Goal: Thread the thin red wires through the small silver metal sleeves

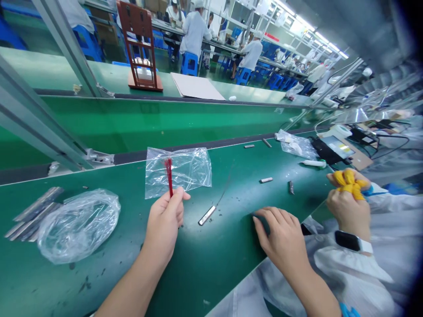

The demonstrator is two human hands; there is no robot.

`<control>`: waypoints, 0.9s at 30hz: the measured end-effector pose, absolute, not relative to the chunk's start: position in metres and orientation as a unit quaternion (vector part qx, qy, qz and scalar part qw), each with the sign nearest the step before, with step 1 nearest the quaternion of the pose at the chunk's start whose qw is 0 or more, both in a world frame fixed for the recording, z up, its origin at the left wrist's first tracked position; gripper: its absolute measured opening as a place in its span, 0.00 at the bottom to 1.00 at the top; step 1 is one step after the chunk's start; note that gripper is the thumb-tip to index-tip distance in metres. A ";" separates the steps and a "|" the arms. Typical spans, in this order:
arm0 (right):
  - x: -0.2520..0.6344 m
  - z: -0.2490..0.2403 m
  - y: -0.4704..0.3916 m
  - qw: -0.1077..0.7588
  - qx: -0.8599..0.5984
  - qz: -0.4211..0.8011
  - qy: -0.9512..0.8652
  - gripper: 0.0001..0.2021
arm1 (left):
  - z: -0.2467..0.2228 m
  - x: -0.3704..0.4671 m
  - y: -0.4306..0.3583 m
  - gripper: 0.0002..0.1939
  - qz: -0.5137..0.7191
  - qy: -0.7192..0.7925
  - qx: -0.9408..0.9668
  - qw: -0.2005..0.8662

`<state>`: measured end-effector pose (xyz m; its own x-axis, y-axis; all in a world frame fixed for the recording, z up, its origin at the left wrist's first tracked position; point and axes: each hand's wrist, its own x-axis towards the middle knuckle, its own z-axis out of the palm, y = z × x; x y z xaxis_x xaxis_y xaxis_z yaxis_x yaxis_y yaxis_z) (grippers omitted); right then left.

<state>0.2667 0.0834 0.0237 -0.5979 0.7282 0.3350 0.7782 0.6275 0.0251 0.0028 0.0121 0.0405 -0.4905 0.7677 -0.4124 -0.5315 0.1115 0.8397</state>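
Observation:
My left hand (166, 218) is closed around the lower end of a bundle of thin red wires (168, 171), which stands upright out of the fist. Behind the wires lies a clear plastic bag (194, 169) on the green bench. My right hand (280, 233) rests on the bench to the right, thumb and fingers apart, with nothing visible in it. Between my hands is a small silvery metal bar (207, 215) with a thin dark wire trailing from its upper end. More small bars, one pale (266, 180) and one dark (291, 187), lie beyond my right hand.
On the left are several metal strips (36, 211) and a crumpled plastic bag (82, 224). A co-worker's hands (348, 207), in yellow finger covers, are close on my right. Farther right lie a white tube (313, 163) and another bag (295, 144). A metal frame post (42, 119) rises at left.

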 end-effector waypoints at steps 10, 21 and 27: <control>0.208 0.023 0.108 0.108 -0.379 0.086 -0.915 0.06 | 0.039 0.003 0.011 0.16 0.655 0.570 0.145 0.474; 0.219 0.029 0.078 0.160 -0.371 0.191 -0.894 0.07 | 0.043 0.022 0.005 0.15 0.540 0.593 0.335 0.494; 0.209 0.046 0.056 0.190 -0.358 0.345 -0.846 0.08 | 0.037 0.027 0.002 0.12 0.476 0.566 0.408 0.536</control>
<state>0.2089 0.0564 0.0461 -0.6711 0.7377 0.0740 0.4757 0.5050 -0.7202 0.0275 0.0017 0.0369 -0.0930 0.9713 -0.2189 -0.0490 0.2151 0.9754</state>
